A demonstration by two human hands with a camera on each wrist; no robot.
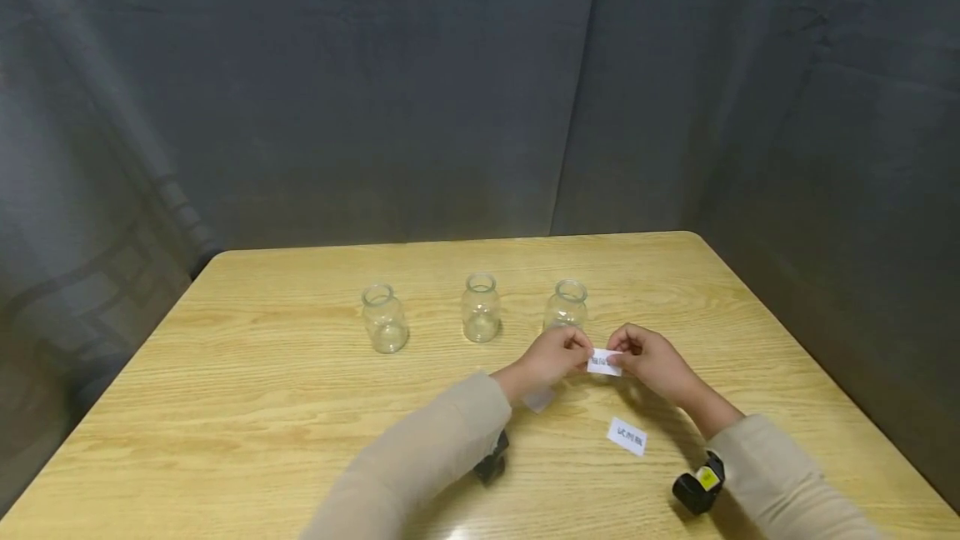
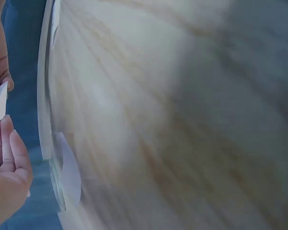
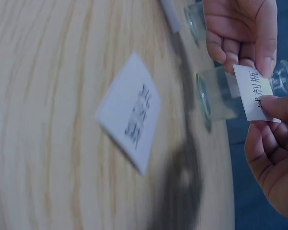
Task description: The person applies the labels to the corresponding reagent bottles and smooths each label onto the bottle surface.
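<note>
white card (image 1: pixel 627 437) lies on the table (image 1: pixel 262 407) at five o'clock from a second card (image 1: pixel 597 362), pinched aloft at opposite ends by left hand (image 1: pixel 557 354) and right hand (image 1: pixel 654 362); beyond, three upright jars (image 1: pixel 480 315) stand from nine to eleven o'clock.

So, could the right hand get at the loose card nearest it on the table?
Probably yes: the loose card lies uncovered on the table, nothing between it and the right hand, though that hand may first need to release the held card.
</note>
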